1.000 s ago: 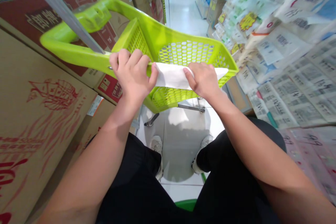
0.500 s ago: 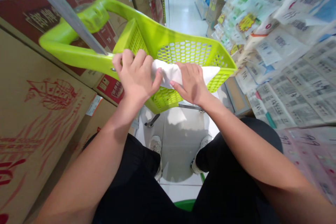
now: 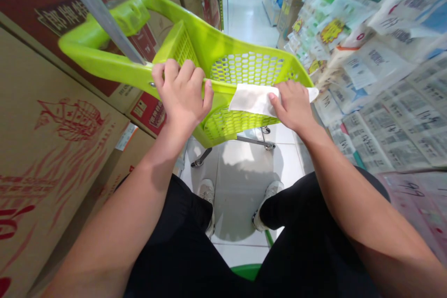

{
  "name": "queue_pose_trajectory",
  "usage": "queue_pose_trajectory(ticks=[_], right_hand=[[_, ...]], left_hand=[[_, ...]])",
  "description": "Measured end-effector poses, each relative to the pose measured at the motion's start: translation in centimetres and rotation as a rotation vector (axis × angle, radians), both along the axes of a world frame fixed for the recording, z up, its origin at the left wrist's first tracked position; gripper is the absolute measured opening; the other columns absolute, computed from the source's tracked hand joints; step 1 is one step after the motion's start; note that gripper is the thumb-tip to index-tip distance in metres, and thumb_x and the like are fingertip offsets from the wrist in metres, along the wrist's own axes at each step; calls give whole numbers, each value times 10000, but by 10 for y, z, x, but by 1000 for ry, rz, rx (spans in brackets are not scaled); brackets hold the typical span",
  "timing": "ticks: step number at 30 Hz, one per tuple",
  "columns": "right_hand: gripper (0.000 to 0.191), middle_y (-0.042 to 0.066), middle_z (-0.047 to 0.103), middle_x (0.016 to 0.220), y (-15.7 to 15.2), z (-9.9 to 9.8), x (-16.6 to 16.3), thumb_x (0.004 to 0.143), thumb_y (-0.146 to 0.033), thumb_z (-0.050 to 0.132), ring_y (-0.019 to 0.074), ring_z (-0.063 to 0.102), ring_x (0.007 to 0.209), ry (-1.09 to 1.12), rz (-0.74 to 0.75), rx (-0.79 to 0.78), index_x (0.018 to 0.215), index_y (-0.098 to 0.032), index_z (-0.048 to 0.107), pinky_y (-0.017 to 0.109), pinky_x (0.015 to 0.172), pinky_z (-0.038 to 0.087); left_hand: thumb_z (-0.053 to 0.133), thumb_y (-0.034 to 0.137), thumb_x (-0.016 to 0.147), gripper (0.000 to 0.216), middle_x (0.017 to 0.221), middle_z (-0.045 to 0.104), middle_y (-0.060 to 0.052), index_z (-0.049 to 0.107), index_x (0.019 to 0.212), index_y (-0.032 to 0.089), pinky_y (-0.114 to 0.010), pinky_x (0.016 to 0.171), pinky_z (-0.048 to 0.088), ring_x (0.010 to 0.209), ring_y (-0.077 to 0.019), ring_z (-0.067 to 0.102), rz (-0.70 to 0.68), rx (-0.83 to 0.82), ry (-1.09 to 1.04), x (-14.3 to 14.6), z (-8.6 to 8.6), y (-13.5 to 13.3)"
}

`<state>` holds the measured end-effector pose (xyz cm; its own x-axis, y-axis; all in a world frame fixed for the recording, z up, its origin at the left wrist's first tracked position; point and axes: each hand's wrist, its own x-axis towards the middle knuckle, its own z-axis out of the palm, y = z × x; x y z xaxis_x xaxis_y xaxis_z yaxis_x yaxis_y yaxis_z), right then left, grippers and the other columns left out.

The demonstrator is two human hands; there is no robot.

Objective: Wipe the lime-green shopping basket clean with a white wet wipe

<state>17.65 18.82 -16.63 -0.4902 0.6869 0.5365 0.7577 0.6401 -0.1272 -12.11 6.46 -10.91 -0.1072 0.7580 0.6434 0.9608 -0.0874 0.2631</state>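
Observation:
A lime-green plastic shopping cart (image 3: 195,42) with a perforated basket stands side-on in front of me. My left hand (image 3: 181,91) is closed over the near rim, close to where a grey metal pole (image 3: 101,11) meets the handle part. Farther right along the same rim, my right hand (image 3: 293,102) presses a white cloth (image 3: 253,98) against it, fingers over the top and thumb on the near side. The cloth drapes over the rim on both sides of that hand. Part of the rim is hidden under the cloth and fingers.
Printed cardboard boxes (image 3: 70,149) are stacked close on the left. Plastic-wrapped packs with handwritten prices (image 3: 384,116) are piled on the right. My shoes are on the tiled floor (image 3: 240,186) below the cart, and a green object (image 3: 246,271) is between my legs.
My right hand has slid right along the rim with the white cloth, which now lies flatter and away from my left hand. The left hand keeps its hold on the rim.

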Motion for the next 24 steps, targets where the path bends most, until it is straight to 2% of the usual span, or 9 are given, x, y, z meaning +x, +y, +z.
queue_pose_trajectory(ticks=[3,9,12,15,18,20,22,24], right_hand=[[777,221,689,1275,-6,-2,-12,1117,-718,198,418,584,1245,30,23,5,1413,-157,647,622,1105,423],[763,229,622,1525,-41,10,-67,1117,-673,339,409,552,1384,97,302,29,1628,-128,498,595,1214,393],[736,212,592,1596,-47,15,-73,1124,-630,367,382,541,1441,101,375,26,1665,-141,465,550,1244,389],[685,185,666,1508,-37,16,-54,1137,-631,320,376,589,1380,55,306,-16,1613,-193,544,557,1197,423],[705,180,738,1302,-17,12,-23,1140,-663,225,384,632,1252,25,114,-35,1434,-213,682,582,1119,450],[749,178,742,1209,-5,8,-7,1140,-668,164,379,642,1197,22,24,-31,1316,-206,725,581,1087,459],[783,182,735,1175,-1,4,-2,1135,-680,130,379,639,1181,36,-16,-15,1277,-194,727,579,1077,460],[791,191,723,1214,-6,1,-9,1126,-703,137,386,622,1213,51,-2,7,1328,-183,699,585,1097,449]], left_hand=[[427,606,1088,410,1297,729,-79,724,1151,330,-745,1194,175,1438,-453,460,0,32,24,6,0,0],[432,600,1095,388,1324,722,-76,701,1142,324,-730,1209,194,1434,-448,472,-16,29,56,11,-2,-1],[450,585,1097,354,1296,714,-70,688,1113,324,-699,1224,198,1411,-429,482,14,18,74,7,-3,-2],[417,539,1112,350,1249,688,-88,670,1049,305,-685,1202,215,1344,-420,500,63,-2,125,1,-3,-2],[329,463,1136,394,1199,657,-123,652,1022,268,-687,1163,249,1271,-407,507,121,-6,212,-3,-4,1],[339,480,1136,401,1216,653,-131,657,1046,254,-695,1189,224,1291,-407,489,133,-11,190,-4,-4,4],[398,540,1123,387,1255,663,-117,671,1064,271,-697,1232,176,1346,-414,467,121,-23,112,-3,-5,7],[430,579,1116,380,1269,677,-93,680,1070,297,-700,1249,159,1395,-419,457,107,-25,59,1,-6,8]])
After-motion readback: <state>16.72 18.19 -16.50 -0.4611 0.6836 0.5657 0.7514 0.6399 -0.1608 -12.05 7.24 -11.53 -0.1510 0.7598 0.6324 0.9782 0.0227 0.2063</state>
